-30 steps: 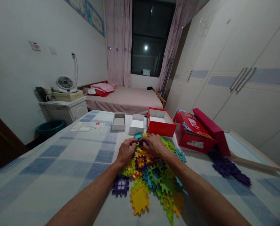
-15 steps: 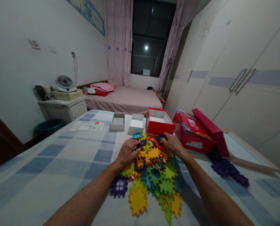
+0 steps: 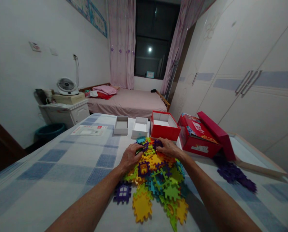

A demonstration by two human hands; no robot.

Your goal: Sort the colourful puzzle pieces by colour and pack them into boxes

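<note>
Bright, toothed plastic pieces (image 3: 156, 159) seem light, stiff, best edge-held; purple one (image 3: 156, 145) is pinched by right hand (image 3: 170, 149); left hand (image 3: 130, 157), grip hidden.

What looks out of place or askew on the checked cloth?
The long crimson piece sits tilted by the printed red box, not flat. Purple pieces also lie off to the right, separate from the mixed-colour pile. No obvious damage.

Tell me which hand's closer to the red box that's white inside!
Right. The right hand is just in front of the box; the left hand sits farther left.
</note>
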